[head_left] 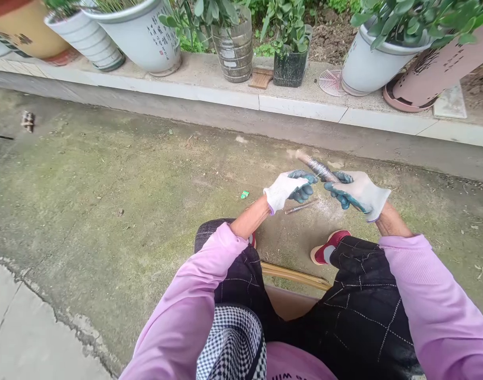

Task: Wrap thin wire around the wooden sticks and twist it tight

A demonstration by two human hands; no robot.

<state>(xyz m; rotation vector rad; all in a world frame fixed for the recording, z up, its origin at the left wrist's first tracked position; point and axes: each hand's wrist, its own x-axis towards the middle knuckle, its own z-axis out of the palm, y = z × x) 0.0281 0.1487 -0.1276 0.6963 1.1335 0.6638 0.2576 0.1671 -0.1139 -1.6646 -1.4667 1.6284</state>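
My right hand, in a white glove with blue-grey coated fingers, grips one end of a wooden stick wound with shiny silver wire. The stick slants up to the left, its bare tip pointing away from me. Just left of it is my left hand, gloved alike, its fingers curled and thumb against them. Whether a wire end sits in that pinch is too fine to make out. Below the hands, a short thin rod lies on the ground between my feet.
A low ledge runs across the far side, bearing several potted plants, among them a white pot and a black pot. A green scrap lies on the mossy concrete. My red shoe is near the rod.
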